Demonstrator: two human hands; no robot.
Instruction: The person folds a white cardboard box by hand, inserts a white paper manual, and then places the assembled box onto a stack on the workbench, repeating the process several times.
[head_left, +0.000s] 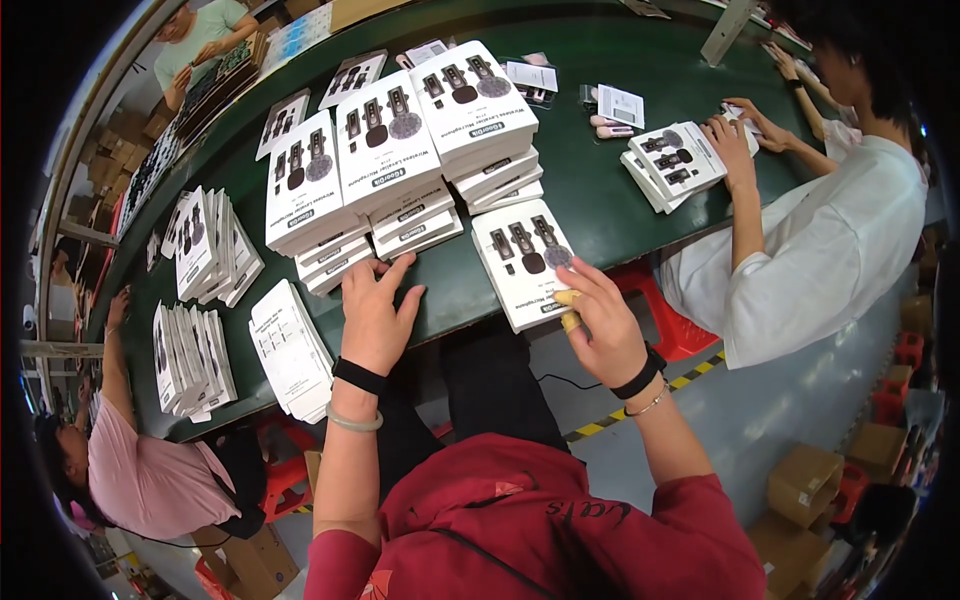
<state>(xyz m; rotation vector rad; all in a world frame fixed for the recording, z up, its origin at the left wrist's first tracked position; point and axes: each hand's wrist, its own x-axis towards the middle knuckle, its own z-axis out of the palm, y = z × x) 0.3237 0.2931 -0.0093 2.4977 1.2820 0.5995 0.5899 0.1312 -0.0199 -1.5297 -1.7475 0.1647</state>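
White cardboard wireless microphone boxes (388,135) stand in tall piles on the green table. At the foot of these piles is my left hand (376,312), its thumb and fingers apart and the fingertips close to the lowest boxes. It holds nothing. A single microphone box (515,262) lies to the right, face up and slightly turned, at the table's near edge. My right hand (603,322) grips its near right corner, with fingers over the top face. Yellow finger covers are on two of its digits. What lies beneath that box is hidden.
Flat white boxes (290,345) and leaning stacks (195,360) stand at left. Small bagged parts (612,110) lie farther back. A co-worker in white (830,240) handles boxes (675,165) at right; another in pink (160,465) sits at left. A red stool (672,315) stands beside the table.
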